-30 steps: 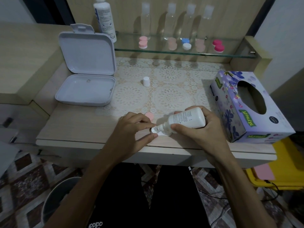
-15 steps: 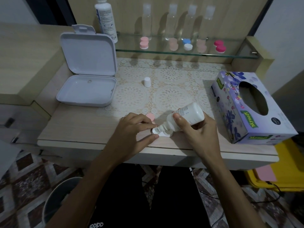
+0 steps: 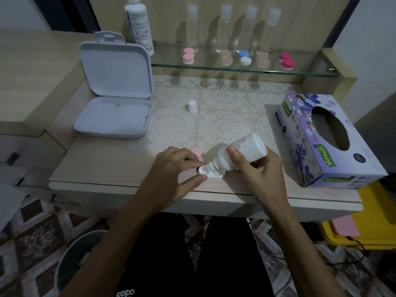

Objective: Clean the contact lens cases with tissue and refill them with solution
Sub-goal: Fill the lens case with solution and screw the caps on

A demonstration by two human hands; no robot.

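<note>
My right hand [image 3: 260, 174] grips a small white solution bottle [image 3: 244, 152], tilted with its nozzle down over an open white contact lens case [image 3: 211, 173] near the table's front edge. My left hand [image 3: 171, 170] pinches the case's left side between thumb and forefinger. A pink case lid [image 3: 196, 151] lies just behind my left fingers. The bottle's white cap [image 3: 192, 106] stands upright further back on the lace mat. Several closed lens cases, pink [image 3: 188, 56], blue and white [image 3: 244, 57], and magenta [image 3: 286, 60], sit on the glass shelf.
An open white plastic box [image 3: 113, 116] sits at the left. A purple tissue box [image 3: 327, 138] stands at the right. A large solution bottle [image 3: 140, 22] and several clear bottles line the back. A bin [image 3: 79, 258] is on the floor at the left.
My right hand has tipped the bottle more steeply, nozzle down, and shifted its grip; the left hand stays on the case.
</note>
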